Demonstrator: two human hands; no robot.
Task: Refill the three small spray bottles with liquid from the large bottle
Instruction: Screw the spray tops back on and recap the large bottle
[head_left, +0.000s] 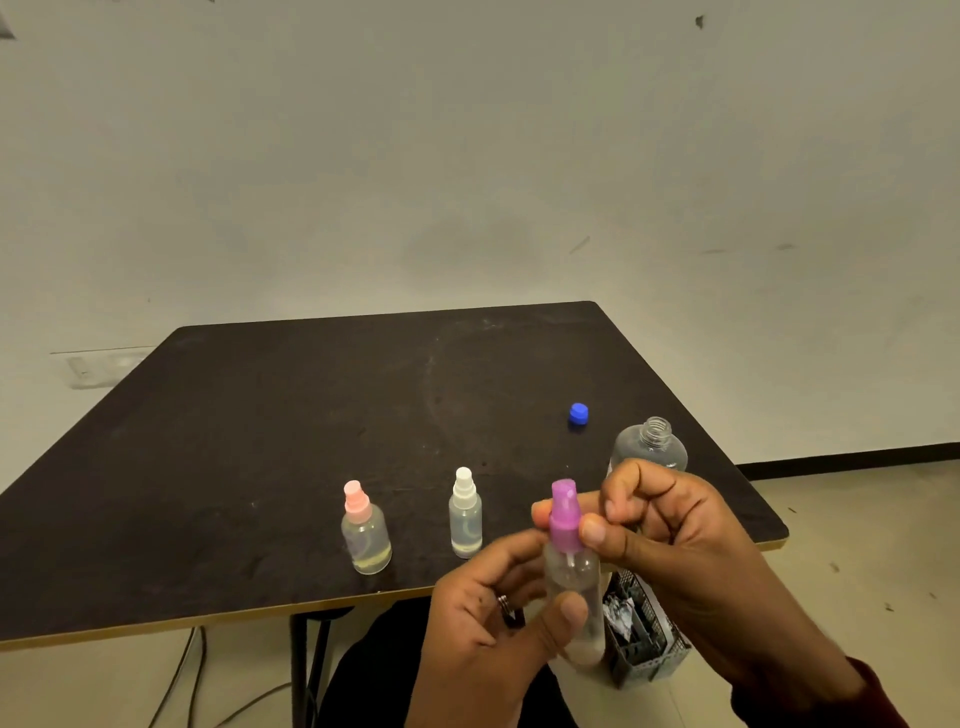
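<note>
My left hand (488, 618) grips the clear body of a small spray bottle (574, 587) held upright over the table's near edge. Thumb and fingers of my right hand (670, 530) pinch its purple spray cap (563, 512). Two other small spray bottles stand on the black table (260, 441) near the front: one with a pink cap (363, 530), one with a white cap (465, 514), both holding clear liquid. The large clear bottle (649, 447) stands uncapped behind my right hand, partly hidden. Its blue cap (578, 414) lies on the table.
A dark mesh basket (644, 639) with crumpled paper sits on the floor under the table's right front corner. Cables (192, 670) trail on the floor by the table leg. A pale wall stands behind the table.
</note>
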